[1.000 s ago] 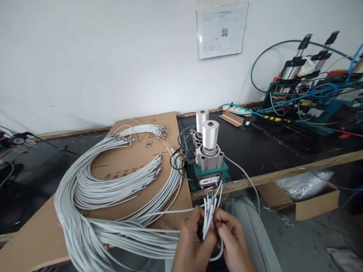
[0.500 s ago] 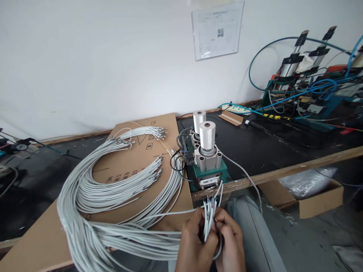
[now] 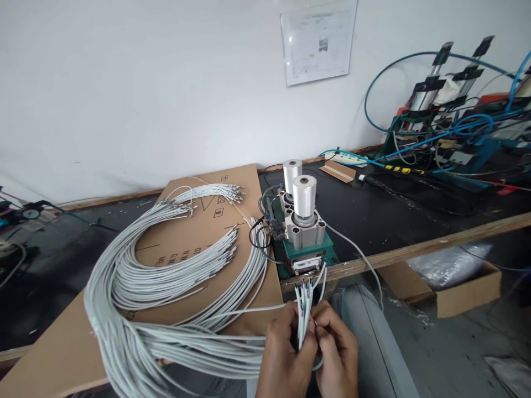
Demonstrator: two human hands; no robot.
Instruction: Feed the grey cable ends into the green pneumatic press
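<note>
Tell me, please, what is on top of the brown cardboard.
Curved bundles of white cables lie on the cardboard, some extending off its near edge toward the left hand. Printed letters and symbols show between them. Whatever lies beneath the bundles cannot be seen.

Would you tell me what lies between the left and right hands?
In the head view, white cables with coloured wire ends stand between the left hand and right hand.

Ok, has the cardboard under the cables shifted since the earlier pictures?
No: judged against the machine beside it, the cardboard shows no visible shift in any direction.
</note>
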